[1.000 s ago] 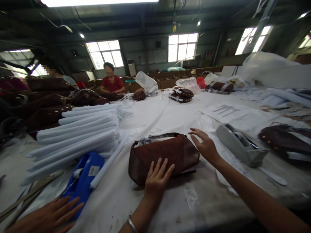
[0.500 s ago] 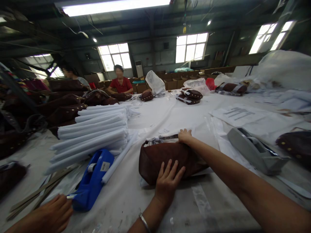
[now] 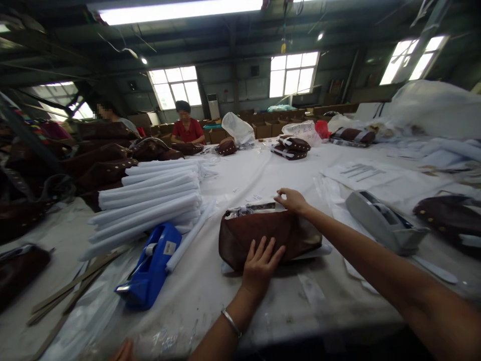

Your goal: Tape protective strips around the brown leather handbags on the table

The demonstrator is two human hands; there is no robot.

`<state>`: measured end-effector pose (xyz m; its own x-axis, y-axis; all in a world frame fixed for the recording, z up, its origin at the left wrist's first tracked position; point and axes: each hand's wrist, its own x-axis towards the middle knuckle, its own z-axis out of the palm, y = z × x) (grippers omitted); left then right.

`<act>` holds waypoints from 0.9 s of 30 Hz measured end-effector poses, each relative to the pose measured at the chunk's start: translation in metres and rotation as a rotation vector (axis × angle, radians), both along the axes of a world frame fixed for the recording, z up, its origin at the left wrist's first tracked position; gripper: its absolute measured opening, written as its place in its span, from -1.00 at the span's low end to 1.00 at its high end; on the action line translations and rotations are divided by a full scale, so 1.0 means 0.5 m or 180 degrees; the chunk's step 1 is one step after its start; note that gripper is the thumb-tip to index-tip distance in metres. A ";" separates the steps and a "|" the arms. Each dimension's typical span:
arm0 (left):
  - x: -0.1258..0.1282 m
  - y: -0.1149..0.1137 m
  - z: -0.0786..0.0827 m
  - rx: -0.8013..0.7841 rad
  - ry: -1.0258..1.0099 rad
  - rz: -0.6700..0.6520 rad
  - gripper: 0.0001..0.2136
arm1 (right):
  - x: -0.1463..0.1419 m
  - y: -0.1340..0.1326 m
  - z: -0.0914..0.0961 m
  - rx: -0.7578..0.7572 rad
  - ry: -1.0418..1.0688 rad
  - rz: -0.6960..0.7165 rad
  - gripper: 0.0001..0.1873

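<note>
A brown leather bag (image 3: pixel 240 240) lies on the white-covered table in front of me, with grey and white material showing along its upper opening. My left hand (image 3: pixel 261 265), with a bangle on its wrist, rests flat on the bag's near side, fingers spread. At the bag's far right edge is my right hand (image 3: pixel 293 199), thumb and fingertips pinched together. Whatever is in that pinch is too small to make out. Something white (image 3: pixel 311 252) pokes out from under the bag's right end.
To the left stand a blue tape dispenser (image 3: pixel 150 271) and a pile of white rolls (image 3: pixel 150 200). A grey tape dispenser (image 3: pixel 383 220) is on the right. Another person's fingers (image 3: pixel 124 351) show at the bottom edge. Brown bags (image 3: pixel 101 170) are heaped far left.
My right hand has lifted slightly off the bag's far edge, its fingers now pinched. The other person's hand has left the blue dispenser and dropped toward the bottom edge.
</note>
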<state>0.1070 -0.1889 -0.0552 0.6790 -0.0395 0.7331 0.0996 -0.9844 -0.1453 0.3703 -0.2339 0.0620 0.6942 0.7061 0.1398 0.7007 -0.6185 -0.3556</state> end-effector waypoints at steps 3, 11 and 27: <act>-0.002 0.000 0.001 -0.0027 0.0057 0.0000 -0.57 | -0.013 -0.048 0.016 0.0629 -0.0017 0.0289 -0.77; -0.006 0.000 0.004 -0.0024 0.0263 -0.0001 -0.53 | -0.091 -0.195 -0.023 0.1711 0.0640 0.1383 -0.40; -0.012 -0.017 0.025 0.0039 0.0627 -0.0011 -0.53 | -0.188 -0.294 -0.190 0.1227 -0.1380 0.1989 -0.44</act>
